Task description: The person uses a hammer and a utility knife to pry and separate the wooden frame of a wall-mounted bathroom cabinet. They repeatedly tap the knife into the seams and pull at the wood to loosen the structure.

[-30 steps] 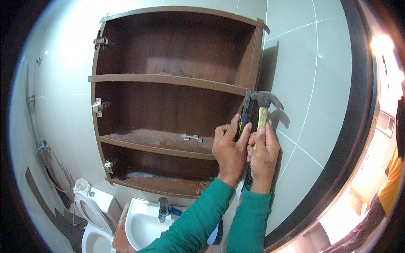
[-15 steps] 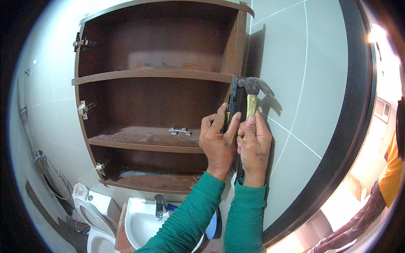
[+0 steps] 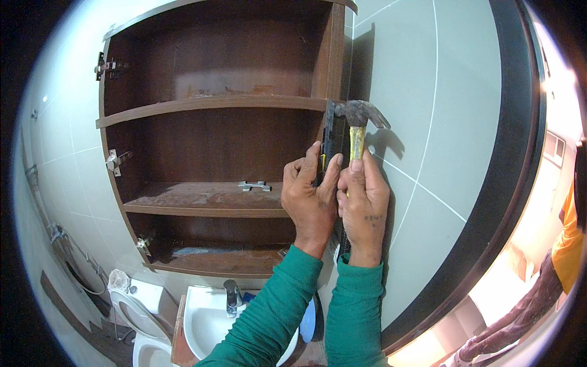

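A brown wooden wall cabinet with open shelves stands in front of me. At its right front edge, just under the upper shelf, my left hand is closed round a slim black-and-yellow utility knife, held upright along the edge. My right hand grips a claw hammer by its worn yellow handle, close below the head. The hammer's face is at the upper end of the knife, its claw pointing right. Whether the two touch is hard to tell. My left fingers partly hide the knife.
Metal hinges stick out along the cabinet's left side, and a loose metal piece lies on a shelf. Below are a white basin with a tap and a toilet. Tiled wall and a dark door frame stand right; beyond is a person.
The view has shifted slightly, so the cabinet and both hands sit a little further left and up. Both grips, the knife and the hammer look nearly unchanged against the cabinet edge.
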Demonstrator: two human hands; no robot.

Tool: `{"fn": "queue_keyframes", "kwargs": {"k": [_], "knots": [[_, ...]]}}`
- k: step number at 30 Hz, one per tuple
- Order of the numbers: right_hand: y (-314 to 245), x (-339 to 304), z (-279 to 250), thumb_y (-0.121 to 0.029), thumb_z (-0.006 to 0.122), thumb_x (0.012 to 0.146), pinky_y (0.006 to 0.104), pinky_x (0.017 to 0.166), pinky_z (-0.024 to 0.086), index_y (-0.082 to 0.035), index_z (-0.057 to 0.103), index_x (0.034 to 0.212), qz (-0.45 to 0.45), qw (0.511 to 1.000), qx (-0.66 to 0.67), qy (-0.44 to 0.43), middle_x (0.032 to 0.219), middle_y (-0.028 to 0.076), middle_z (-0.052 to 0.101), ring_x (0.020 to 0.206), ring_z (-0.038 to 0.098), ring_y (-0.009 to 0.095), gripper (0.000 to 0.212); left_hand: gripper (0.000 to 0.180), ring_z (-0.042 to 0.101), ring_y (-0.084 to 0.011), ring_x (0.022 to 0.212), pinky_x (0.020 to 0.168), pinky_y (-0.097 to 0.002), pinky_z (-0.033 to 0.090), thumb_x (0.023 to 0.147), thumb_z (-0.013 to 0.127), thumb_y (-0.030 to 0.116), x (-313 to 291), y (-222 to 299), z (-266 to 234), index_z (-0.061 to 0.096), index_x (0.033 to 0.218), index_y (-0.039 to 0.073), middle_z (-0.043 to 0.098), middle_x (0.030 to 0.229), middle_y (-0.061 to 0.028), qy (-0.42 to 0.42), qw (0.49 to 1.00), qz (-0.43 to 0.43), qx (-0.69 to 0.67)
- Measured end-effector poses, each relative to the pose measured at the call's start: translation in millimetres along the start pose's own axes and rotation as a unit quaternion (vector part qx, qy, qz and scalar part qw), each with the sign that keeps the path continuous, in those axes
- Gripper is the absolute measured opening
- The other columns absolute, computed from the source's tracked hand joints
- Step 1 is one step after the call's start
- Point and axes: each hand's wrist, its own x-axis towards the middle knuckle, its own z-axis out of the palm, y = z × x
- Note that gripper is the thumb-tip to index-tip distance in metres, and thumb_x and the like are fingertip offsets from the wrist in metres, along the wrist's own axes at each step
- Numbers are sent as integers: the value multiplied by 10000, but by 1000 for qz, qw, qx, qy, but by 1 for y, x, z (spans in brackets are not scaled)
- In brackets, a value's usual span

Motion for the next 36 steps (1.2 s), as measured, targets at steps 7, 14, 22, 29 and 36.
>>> {"fn": "queue_keyframes", "kwargs": {"k": [7,14,22,29,36], "knots": [[-1,-1,2,-281,491,1145,186,449,372,-39,540,1505,-11,1000,-14,3,777,-43,508,581,437,11,437,424,645,-181,822,696,-339,550,904,851,230,0,-1,-2,755,1298,104,665,953,-95,-23,999,-21,-8],[-1,-1,0,-281,484,1147,185,460,374,-45,539,1510,-10,1000,-22,4,777,-45,507,585,443,12,436,422,651,-176,824,706,-333,557,904,854,221,0,0,-2,756,1297,102,668,963,-94,-24,1000,-14,-10],[-1,-1,2,-298,489,1147,184,461,386,-34,546,1490,-10,1000,-19,2,775,-43,505,585,448,12,437,414,657,-177,835,717,-330,561,905,853,215,0,-1,-2,760,1292,101,671,968,-101,-22,999,-22,-21],[1,-1,0,-305,484,1148,183,448,387,-34,542,1494,-13,999,-35,4,768,-49,504,573,446,4,443,382,628,-146,829,695,-290,544,898,856,179,1,2,-3,776,1262,97,685,930,-70,-20,1000,-22,-7],[0,-3,1,-317,484,1148,180,455,380,-38,551,1475,-11,1000,-25,6,767,-49,503,580,446,4,435,426,653,-185,827,711,-340,555,894,860,228,1,0,-3,760,1290,107,674,956,-101,-25,999,-19,-8]]}}
